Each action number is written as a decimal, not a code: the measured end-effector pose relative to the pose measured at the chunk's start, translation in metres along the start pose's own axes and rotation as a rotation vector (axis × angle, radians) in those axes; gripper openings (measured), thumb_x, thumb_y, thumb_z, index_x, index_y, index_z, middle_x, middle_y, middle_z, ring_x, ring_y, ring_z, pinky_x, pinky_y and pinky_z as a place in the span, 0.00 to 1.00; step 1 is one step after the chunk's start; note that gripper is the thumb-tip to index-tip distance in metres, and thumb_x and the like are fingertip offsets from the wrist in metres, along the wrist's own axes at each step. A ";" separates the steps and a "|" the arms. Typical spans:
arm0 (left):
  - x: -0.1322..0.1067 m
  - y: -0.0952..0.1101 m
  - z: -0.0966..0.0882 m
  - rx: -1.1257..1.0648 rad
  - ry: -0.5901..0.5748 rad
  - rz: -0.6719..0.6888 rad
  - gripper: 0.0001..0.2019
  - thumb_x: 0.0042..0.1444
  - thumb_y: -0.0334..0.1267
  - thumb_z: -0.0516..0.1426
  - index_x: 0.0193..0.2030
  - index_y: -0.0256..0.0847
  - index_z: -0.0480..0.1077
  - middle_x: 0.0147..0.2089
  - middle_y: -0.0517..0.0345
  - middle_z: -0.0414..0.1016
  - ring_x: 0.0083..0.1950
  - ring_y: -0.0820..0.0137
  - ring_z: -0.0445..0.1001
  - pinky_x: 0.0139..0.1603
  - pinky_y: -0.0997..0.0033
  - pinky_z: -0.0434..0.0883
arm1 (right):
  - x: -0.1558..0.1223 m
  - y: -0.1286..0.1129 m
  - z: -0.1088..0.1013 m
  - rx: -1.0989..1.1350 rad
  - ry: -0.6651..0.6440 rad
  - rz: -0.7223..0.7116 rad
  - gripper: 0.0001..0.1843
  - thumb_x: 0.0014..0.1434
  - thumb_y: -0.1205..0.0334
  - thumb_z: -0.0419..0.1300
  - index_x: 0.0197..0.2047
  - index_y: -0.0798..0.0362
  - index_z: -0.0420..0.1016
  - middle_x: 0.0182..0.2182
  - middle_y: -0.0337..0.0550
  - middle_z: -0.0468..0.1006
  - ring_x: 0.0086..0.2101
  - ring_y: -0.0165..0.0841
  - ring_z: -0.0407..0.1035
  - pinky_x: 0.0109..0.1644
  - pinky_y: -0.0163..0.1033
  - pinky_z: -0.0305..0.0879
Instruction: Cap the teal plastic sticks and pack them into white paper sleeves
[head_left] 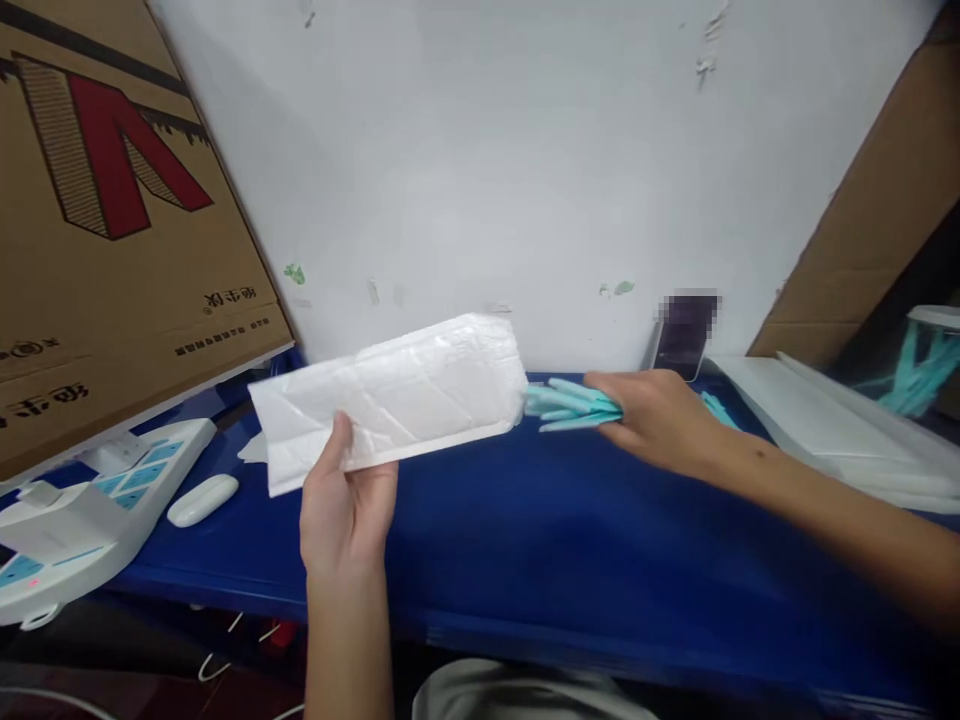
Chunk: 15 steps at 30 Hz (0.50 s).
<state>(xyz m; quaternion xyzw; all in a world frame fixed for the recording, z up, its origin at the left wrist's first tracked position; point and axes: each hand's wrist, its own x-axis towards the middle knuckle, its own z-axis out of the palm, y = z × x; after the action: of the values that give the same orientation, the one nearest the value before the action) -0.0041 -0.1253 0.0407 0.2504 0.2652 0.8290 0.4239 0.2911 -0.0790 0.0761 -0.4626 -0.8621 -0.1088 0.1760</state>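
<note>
A long white plastic bag [405, 385], creased and slightly puffed out, is held near its left end by my left hand [345, 490]. The thumb lies over its front and the fingers are behind it. My right hand [645, 415] is closed round a bundle of thin turquoise plastic sticks [570, 403], whose ends point left at the bag's right end. Whether any tips sit inside the bag I cannot tell. Motion smears the bundle a little. A few more turquoise sticks [718, 408] show behind my right wrist.
Below lies a blue table [480, 560] against a white wall. At left are a white-and-blue device [127, 500], a white oval case [202, 500] and a printed carton [127, 250]. On the right are stacked white bags [817, 420], a container of turquoise sticks [926, 360] and a leaning phone-like object [684, 335].
</note>
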 end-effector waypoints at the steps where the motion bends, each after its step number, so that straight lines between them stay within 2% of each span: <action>1: -0.002 -0.001 -0.005 -0.007 0.001 -0.034 0.14 0.65 0.32 0.55 0.54 0.49 0.74 0.51 0.57 0.82 0.65 0.66 0.74 0.67 0.64 0.72 | -0.001 0.004 0.001 0.025 -0.005 0.051 0.08 0.62 0.59 0.52 0.30 0.49 0.63 0.23 0.40 0.73 0.24 0.33 0.65 0.29 0.37 0.47; 4: -0.007 -0.003 -0.014 -0.048 -0.055 -0.138 0.14 0.58 0.29 0.55 0.46 0.49 0.76 0.43 0.56 0.82 0.61 0.62 0.77 0.67 0.57 0.73 | -0.004 0.006 0.003 0.136 -0.082 0.131 0.09 0.62 0.59 0.52 0.30 0.49 0.63 0.24 0.39 0.74 0.24 0.33 0.65 0.28 0.37 0.49; 7: -0.010 -0.007 -0.017 -0.119 -0.089 -0.200 0.13 0.47 0.26 0.54 0.34 0.48 0.73 0.32 0.58 0.78 0.55 0.62 0.79 0.67 0.52 0.72 | -0.012 -0.008 -0.001 0.262 -0.145 0.055 0.10 0.61 0.60 0.54 0.28 0.49 0.63 0.25 0.38 0.75 0.25 0.32 0.66 0.29 0.37 0.50; 10: -0.013 -0.013 -0.021 -0.149 -0.092 -0.236 0.09 0.52 0.29 0.55 0.30 0.49 0.71 0.29 0.61 0.75 0.54 0.64 0.78 0.68 0.51 0.70 | -0.026 -0.026 -0.005 0.327 -0.242 -0.056 0.11 0.62 0.61 0.55 0.28 0.49 0.61 0.22 0.36 0.72 0.22 0.30 0.63 0.27 0.37 0.49; 12: -0.015 -0.017 -0.024 -0.128 -0.130 -0.233 0.08 0.57 0.33 0.56 0.30 0.51 0.70 0.30 0.61 0.75 0.58 0.65 0.77 0.70 0.52 0.68 | -0.035 -0.033 -0.006 0.272 -0.299 -0.110 0.12 0.64 0.61 0.55 0.28 0.49 0.60 0.22 0.36 0.71 0.21 0.29 0.62 0.26 0.37 0.46; 15: -0.019 -0.021 -0.028 -0.090 -0.187 -0.211 0.08 0.56 0.33 0.58 0.28 0.51 0.71 0.33 0.61 0.77 0.63 0.67 0.74 0.75 0.57 0.63 | -0.045 -0.036 -0.001 0.121 -0.337 -0.169 0.11 0.64 0.64 0.55 0.29 0.49 0.59 0.24 0.36 0.71 0.20 0.28 0.60 0.25 0.38 0.42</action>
<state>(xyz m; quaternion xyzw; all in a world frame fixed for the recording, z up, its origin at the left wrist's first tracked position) 0.0002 -0.1371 0.0024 0.2782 0.2120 0.7639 0.5424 0.2840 -0.1336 0.0579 -0.3889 -0.9201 0.0076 0.0468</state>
